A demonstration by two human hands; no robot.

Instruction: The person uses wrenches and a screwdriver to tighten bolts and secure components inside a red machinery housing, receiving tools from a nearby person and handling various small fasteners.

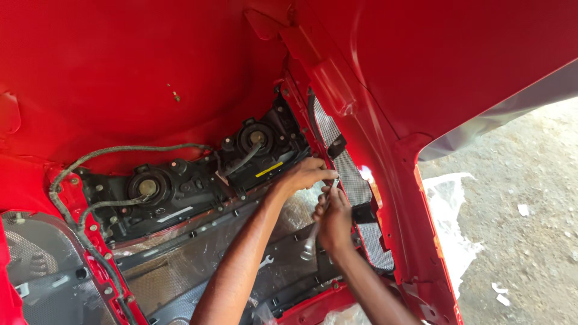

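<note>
A metal wrench (312,241) is gripped in the right hand (335,221), its long axis running from low left at the head up to the fastening point by the mesh grille (352,180). There the left hand (308,174) is pinched shut on something too small to be made out, beside the black headlamp housing (198,180).

The headlamp housing (192,180) sits across the middle, inside the car body shell (120,72) that rises behind and over it. A wiring harness (84,180) runs along the housing's upper left edge and down its left side. A mesh grille panel (352,180) stands just right of the housing. The left hand (307,174) rests where housing meets panel; the right hand (334,219) is just below it, holding a wrench (310,244) that hangs downward. Plastic sheeting (451,210) lies on the ground (524,241) at far right.
</note>
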